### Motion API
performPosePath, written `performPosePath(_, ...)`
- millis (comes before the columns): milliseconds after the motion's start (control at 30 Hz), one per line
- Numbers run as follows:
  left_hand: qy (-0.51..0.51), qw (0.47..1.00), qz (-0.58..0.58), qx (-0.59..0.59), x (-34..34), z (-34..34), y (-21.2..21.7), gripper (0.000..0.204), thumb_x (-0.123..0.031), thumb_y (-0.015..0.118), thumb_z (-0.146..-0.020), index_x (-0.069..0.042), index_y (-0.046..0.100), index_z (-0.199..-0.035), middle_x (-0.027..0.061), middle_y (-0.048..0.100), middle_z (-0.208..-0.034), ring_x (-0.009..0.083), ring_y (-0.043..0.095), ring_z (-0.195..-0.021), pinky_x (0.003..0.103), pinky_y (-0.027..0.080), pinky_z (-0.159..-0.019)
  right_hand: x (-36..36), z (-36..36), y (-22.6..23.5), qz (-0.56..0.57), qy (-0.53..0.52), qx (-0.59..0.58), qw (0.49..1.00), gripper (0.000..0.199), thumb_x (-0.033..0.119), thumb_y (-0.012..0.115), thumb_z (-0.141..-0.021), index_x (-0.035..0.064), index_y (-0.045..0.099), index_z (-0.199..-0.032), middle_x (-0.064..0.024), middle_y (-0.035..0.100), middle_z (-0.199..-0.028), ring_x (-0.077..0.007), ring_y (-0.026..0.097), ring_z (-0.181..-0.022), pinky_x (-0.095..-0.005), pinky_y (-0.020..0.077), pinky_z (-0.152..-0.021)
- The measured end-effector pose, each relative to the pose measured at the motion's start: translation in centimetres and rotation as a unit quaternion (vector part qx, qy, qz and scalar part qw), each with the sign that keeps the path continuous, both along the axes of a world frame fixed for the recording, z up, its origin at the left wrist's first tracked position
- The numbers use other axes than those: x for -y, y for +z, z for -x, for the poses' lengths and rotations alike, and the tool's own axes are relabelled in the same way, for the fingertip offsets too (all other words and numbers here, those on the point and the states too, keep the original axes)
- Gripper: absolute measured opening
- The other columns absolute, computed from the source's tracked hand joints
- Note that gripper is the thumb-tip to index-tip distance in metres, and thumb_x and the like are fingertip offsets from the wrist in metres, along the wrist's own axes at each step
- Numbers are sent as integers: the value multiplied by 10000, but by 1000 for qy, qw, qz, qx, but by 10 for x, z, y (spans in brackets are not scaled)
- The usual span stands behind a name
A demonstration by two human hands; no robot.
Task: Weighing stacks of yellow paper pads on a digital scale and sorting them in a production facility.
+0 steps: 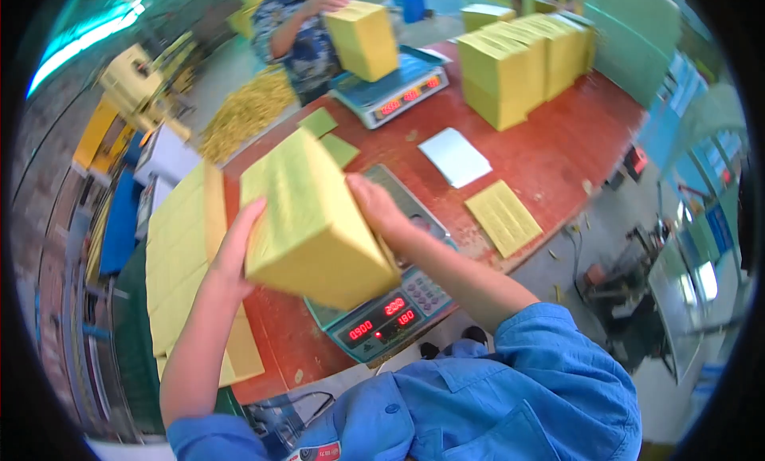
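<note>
One squared yellow block (315, 222), smooth-sided like stacked paper, tilts above the near scale (390, 321), faint marks on its top too blurred to read. The left hand (237, 250) and right hand (376, 209) grip it from opposite sides, fingers spread wide around its bulk. Red digits glow on both scales; the far scale (394, 94) bears one similar block (363, 43), a co-worker's hand (325, 0) at its top. On the red table (574, 142) lie one white stack (455, 156) and one flat yellow piece (504, 217).
</note>
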State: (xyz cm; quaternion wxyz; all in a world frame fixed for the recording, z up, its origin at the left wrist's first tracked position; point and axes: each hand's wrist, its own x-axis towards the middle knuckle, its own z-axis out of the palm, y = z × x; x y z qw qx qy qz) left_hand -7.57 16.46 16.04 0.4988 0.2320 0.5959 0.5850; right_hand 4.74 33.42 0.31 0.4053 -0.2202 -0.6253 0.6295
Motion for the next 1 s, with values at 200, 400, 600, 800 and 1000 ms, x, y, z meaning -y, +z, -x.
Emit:
performPosePath(200, -70, 996, 46, 14, 29, -27, 16, 514, -395, 461, -996, -40, 472, -1368, 96, 621, -1256, 183, 634, -1094, 340, 504, -935, 62, -93, 3, -68, -89, -19, 994, 375, 251, 503, -997, 11, 538, -1283, -144, 621, -1178, -256, 586, -1110, -347, 427, -988)
performPosePath(400, -76, 996, 43, 34, 16, 5, -3, 516, -411, 451, -996, -46, 495, -1356, 101, 620, -1258, 193, 630, -1100, 341, 510, -927, 114, -175, -46, 270, 69, -2, 960, 286, 175, 514, -994, -27, 576, -1186, -103, 653, -1092, -156, 641, -963, -296, 512, -870)
performPosePath(600, -70, 997, 23, 23, 14, -24, -12, 557, -428, 423, -998, -45, 451, -1401, 121, 592, -1303, 223, 613, -1133, 365, 500, -965, 121, -151, -68, 485, 146, -147, 850, 374, 293, 495, -1015, 15, 568, -1254, -68, 649, -1134, -156, 619, -1016, -304, 489, -903)
performPosePath(800, -79, 996, -9, 31, 3, -76, -23, 585, -431, 414, -999, -42, 399, -1436, 136, 543, -1367, 256, 563, -1208, 403, 467, -1019, 81, -198, -53, 450, 170, -128, 867, 425, 297, 514, -1006, 15, 521, -1324, -63, 606, -1249, -136, 568, -1137, -301, 443, -963)
performPosePath(1000, -135, 989, -54, 15, -79, -163, -30, 636, -478, 448, -971, -29, 413, -1420, 140, 549, -1348, 262, 556, -1206, 412, 454, -1020, -14, -295, -38, 405, 92, -135, 900, 450, 265, 546, -989, -8, 497, -1343, -84, 605, -1257, -155, 576, -1141, -305, 446, -982)
